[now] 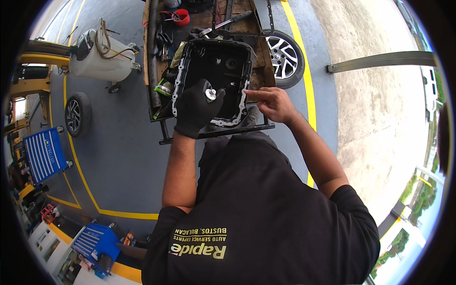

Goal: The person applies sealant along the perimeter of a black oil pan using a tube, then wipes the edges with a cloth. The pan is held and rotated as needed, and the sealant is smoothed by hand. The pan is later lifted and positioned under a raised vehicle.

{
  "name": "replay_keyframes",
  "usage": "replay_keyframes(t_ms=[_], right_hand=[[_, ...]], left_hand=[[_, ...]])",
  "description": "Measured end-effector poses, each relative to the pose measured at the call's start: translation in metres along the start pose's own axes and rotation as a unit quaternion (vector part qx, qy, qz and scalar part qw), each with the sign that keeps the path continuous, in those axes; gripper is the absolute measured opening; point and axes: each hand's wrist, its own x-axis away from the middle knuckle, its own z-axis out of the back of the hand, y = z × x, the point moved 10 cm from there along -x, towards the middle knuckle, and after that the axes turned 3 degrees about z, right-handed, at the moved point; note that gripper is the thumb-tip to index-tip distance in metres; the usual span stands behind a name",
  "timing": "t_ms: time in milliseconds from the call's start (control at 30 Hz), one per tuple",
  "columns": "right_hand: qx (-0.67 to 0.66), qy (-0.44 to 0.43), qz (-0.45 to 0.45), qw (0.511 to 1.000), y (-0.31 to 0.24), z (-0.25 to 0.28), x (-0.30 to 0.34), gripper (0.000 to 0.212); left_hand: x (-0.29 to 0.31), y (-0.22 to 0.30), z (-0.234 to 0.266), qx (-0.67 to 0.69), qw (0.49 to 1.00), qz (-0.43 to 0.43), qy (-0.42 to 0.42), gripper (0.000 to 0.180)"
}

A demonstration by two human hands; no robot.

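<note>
A black oil pan [189,52] lies open side up on the cart in front of me, with patchy grey-white sealant along its flange. My left hand [194,107], in a black glove, is closed around a dark tube with a white nozzle end [211,94], above the pan's near left part. Most of the tube is hidden by the glove. My right hand [275,104] is bare and holds nothing. Its index finger stretches left and its tip touches the pan's right flange, while the other fingers are partly curled.
A worn cart [263,92] carries a ratchet wrench [225,24], a red cup [181,18] and a green packet [164,88]. One wheel [285,59] lies right of the cart; another wheel [77,114] is at left. Beyond are a white tank [102,59] and a blue tool cabinet [46,153].
</note>
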Motion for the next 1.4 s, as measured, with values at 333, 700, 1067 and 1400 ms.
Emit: replay_keyframes(t_ms=[333,700,1067,1400], right_hand=[[-0.259,0.009,0.034,0.965,-0.082,0.006,-0.012,0.101],[-0.312,-0.003,0.043,0.949,-0.093,0.003,-0.006,0.093],[-0.066,-0.021,-0.12,0.99,0.029,0.01,0.003,0.084],[0.044,-0.045,-0.092,0.994,0.044,0.0,-0.013,0.086]], left_hand=[[-0.005,0.045,-0.001,0.033,0.996,-0.078,-0.018,0.035],[-0.01,0.062,-0.006,-0.023,0.994,-0.101,-0.025,0.035],[-0.013,0.02,0.013,-0.128,0.991,-0.021,0.029,0.039],[-0.001,0.005,0.011,-0.107,0.994,0.03,0.01,0.04]])
